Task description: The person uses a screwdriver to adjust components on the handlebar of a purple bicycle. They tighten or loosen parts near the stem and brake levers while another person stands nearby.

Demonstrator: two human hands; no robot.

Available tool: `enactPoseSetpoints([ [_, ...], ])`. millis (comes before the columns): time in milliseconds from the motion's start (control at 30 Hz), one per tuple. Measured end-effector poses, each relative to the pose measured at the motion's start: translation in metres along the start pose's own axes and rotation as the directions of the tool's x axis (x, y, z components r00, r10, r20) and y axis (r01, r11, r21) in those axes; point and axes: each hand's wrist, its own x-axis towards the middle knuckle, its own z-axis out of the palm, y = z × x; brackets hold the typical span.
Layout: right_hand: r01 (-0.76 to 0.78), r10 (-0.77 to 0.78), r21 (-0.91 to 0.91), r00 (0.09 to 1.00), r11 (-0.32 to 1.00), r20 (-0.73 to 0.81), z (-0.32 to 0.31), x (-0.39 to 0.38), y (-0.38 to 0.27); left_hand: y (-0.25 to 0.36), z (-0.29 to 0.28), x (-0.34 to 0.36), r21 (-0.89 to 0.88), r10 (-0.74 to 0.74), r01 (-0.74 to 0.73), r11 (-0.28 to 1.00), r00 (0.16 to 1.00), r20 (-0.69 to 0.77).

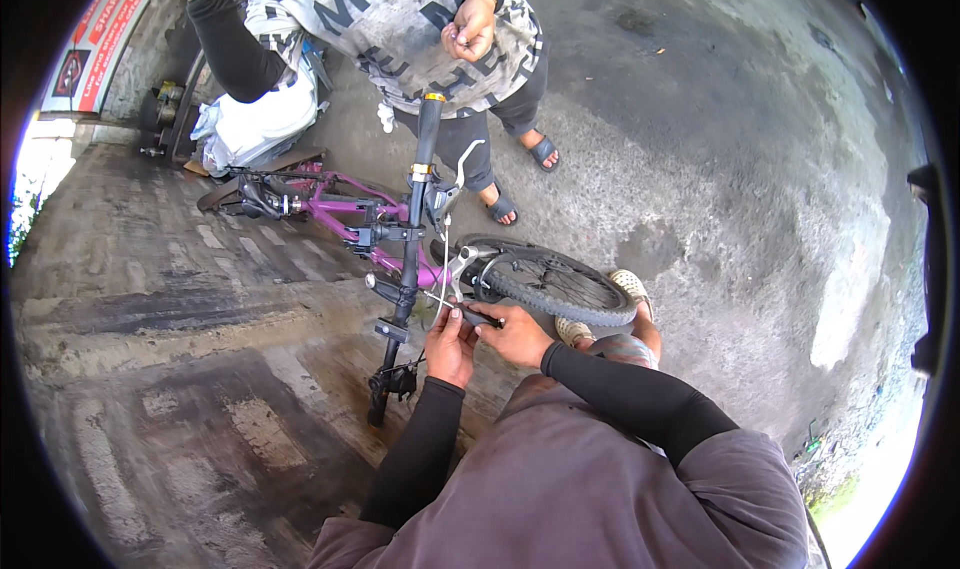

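Note:
In my right hand (518, 337) is a dark-handled tool with a thin shaft, like a screwdriver (484, 317); the fingers are closed round its handle. My left hand (450, 353) is closed too, fingertips pinched together beside the tool's shaft; what they hold is too small to make out. Both hands are just right of the black handlebar (409, 269) of a purple bicycle (335, 212). A silver brake lever (467, 162) sticks out near the handlebar's far end, and a pale cable (446, 244) runs down towards my hands. The front wheel (550, 281) lies turned to the right, beyond my right hand.
Opposite me stands a person in a patterned shirt (365, 19), one hand (471, 31) held before the waist. A white bag (262, 119) sits behind the bicycle's rear. Stained brick wall (190, 299) runs along the left, concrete floor (720, 209) along the right.

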Motion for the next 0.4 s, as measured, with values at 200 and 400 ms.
enactPoseSetpoints([
  [200,-0.361,0.286,0.483,0.932,0.798,0.224,-0.004,0.007,-0.007,0.005,0.011,-0.003,-0.006,-0.014,0.014,1.000,0.994,-0.108],
  [400,-0.561,0.311,0.802,0.814,0.204,0.490,-0.003,0.019,0.005,0.001,0.001,0.007,0.053,0.005,0.000,0.999,0.996,-0.089],
])
